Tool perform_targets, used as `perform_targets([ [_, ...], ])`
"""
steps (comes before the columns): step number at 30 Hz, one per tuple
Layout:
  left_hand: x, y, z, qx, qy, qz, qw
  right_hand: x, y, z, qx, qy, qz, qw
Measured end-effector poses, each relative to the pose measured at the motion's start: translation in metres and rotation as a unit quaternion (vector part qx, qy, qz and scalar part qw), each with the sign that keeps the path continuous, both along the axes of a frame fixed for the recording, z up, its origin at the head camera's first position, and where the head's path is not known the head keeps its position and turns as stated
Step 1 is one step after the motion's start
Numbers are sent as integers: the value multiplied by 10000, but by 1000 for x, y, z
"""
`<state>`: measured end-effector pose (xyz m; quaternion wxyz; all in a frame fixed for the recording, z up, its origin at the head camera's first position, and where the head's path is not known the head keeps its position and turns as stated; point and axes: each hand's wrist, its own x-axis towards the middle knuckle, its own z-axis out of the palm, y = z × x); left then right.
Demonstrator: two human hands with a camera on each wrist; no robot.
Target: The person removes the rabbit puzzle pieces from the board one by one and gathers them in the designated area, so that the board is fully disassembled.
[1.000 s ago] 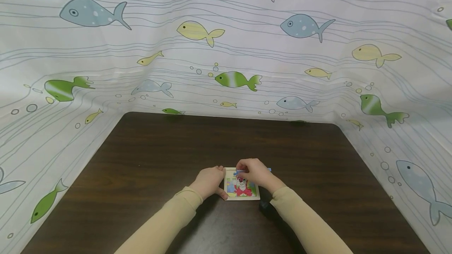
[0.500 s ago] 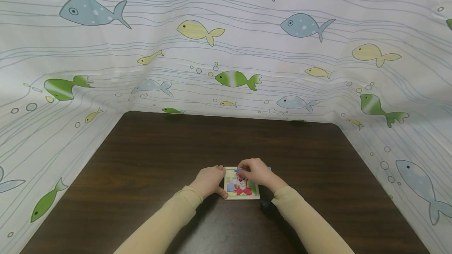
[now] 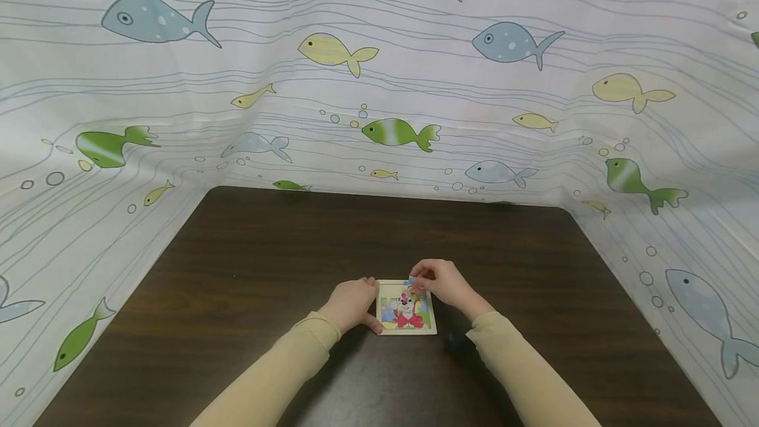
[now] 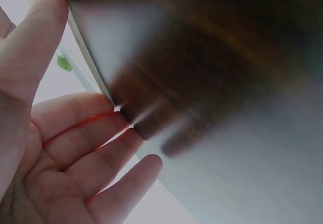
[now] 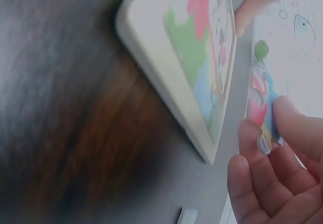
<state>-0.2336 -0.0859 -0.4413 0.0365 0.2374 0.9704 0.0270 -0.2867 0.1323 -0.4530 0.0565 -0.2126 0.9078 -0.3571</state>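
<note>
A small jigsaw puzzle board with a pale frame and a red-and-white cartoon animal lies on the table. My left hand holds its left side, thumb at the near corner and fingers at the far one. In the left wrist view, its fingertips meet the frame's edge. Above the board's far right part, my right hand pinches a jigsaw piece coloured pink, blue and yellow between thumb and fingers. The piece is tilted up off the picture. A bare pale strip shows along the upper left of the board.
The dark wooden table extends around the board. A fish-patterned white curtain rises behind and along both sides. In the right wrist view, a small pale object lies on the table beyond the board's corner.
My right hand has moved right and slightly away with the piece, from over the board's upper middle to its far right corner, uncovering more picture. My left hand has stayed put.
</note>
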Motion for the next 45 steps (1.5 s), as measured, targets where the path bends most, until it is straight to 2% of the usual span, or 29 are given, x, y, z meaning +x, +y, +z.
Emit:
perform_targets([
  [5,0,0,-1,12,-65,-3,10000,-2,14,1,120,120,-176,9997],
  [6,-3,-1,-8,39,26,-58,10000,-2,17,1,118,106,-231,9996],
  [12,-2,-1,-10,113,-24,-46,9999,-2,37,1,183,22,-413,9990],
  [13,1,0,-3,106,-130,10,9999,-2,40,0,219,59,-412,9989],
  [20,3,1,0,27,-157,53,9999,-4,61,-2,291,350,-561,9974],
  [30,-1,0,-3,106,-83,11,9999,-4,80,-2,300,152,-728,9968],
  [42,-3,2,-3,160,4,-28,9999,-5,105,0,769,-12,-881,9931],
  [45,-2,3,-2,156,6,-27,9999,-4,109,-3,948,101,-996,9905],
])
